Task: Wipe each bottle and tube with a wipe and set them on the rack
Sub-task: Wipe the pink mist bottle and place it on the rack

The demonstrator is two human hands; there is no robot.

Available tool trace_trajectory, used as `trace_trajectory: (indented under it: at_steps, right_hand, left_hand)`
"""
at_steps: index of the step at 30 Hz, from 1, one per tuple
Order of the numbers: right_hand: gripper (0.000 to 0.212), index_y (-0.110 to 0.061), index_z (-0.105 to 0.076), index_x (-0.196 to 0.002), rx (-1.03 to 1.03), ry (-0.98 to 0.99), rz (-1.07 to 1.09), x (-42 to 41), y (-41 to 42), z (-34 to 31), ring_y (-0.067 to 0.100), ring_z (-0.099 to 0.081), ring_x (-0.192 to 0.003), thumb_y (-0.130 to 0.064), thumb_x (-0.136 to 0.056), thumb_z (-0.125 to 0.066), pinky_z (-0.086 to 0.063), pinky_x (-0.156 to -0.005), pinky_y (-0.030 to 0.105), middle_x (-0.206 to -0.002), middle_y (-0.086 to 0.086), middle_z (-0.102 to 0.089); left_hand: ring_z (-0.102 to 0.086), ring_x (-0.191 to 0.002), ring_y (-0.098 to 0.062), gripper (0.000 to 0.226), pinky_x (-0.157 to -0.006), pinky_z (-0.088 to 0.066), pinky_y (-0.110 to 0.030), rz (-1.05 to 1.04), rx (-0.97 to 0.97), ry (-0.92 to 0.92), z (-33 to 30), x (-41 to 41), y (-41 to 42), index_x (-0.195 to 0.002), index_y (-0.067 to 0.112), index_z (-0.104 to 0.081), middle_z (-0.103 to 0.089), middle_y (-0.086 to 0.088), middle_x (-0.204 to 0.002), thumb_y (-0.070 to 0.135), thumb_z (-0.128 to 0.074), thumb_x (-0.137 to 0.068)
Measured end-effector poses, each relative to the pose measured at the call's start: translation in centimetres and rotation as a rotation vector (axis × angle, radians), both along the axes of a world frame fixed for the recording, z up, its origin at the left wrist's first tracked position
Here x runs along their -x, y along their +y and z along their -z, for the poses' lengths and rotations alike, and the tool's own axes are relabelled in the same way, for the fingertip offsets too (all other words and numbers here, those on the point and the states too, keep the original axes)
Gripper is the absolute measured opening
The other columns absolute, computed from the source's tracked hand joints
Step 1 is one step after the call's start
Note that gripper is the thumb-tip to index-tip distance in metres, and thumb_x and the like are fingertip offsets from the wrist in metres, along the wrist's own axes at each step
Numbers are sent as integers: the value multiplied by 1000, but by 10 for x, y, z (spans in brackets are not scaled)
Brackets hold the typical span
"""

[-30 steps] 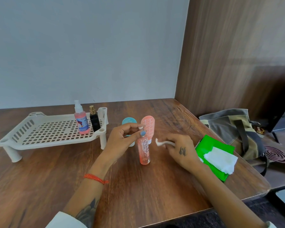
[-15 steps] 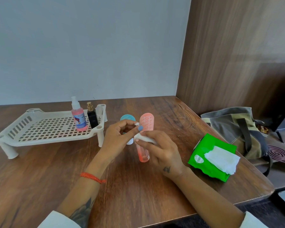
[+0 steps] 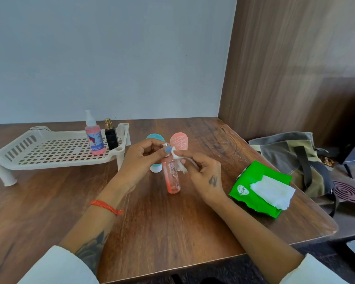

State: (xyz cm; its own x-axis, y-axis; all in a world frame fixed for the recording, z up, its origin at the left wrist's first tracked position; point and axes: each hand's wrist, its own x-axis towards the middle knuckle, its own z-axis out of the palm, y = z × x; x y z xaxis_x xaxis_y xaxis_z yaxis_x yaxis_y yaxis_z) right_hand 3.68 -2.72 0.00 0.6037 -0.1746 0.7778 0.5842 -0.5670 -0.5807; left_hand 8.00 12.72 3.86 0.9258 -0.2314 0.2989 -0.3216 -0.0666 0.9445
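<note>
Far to the left of my left hand (image 3: 140, 158) the white rack (image 3: 49, 154) stands on the desk (image 3: 162, 222), with a pink spray bottle (image 3: 94, 140) and a small black bottle (image 3: 111, 138) upright at its near-right corner. My left hand pinches the top of the clear pink bottle (image 3: 171, 175), which stands upright on the desk between my two hands. Just behind my fingers stand a blue tube (image 3: 155, 138) and a pink tube (image 3: 178, 141), side by side. My right hand (image 3: 205, 173) grips a crumpled white wipe (image 3: 179, 160) and presses it against the bottle's neck, touching my left thumb. To the right of my right hand lies the green wipe pack (image 3: 252, 179), a fresh sheet (image 3: 273, 191) sticking out of it.
</note>
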Motion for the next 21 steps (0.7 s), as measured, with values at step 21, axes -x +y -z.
trace_trajectory:
  at_steps: [21]
  right_hand:
    - [23, -9, -71, -105, 411, -301, 186, 10, 1, 4, 17, -61, -97, -13, -87, -57, -49, -81, 22, -103, 8, -69]
  left_hand:
    - [-68, -90, -13, 17, -81, -56, -23, 29, 7, 4, -1, 1, 3, -101, 13, -70, -72, -7, -97, 14, -65, -84]
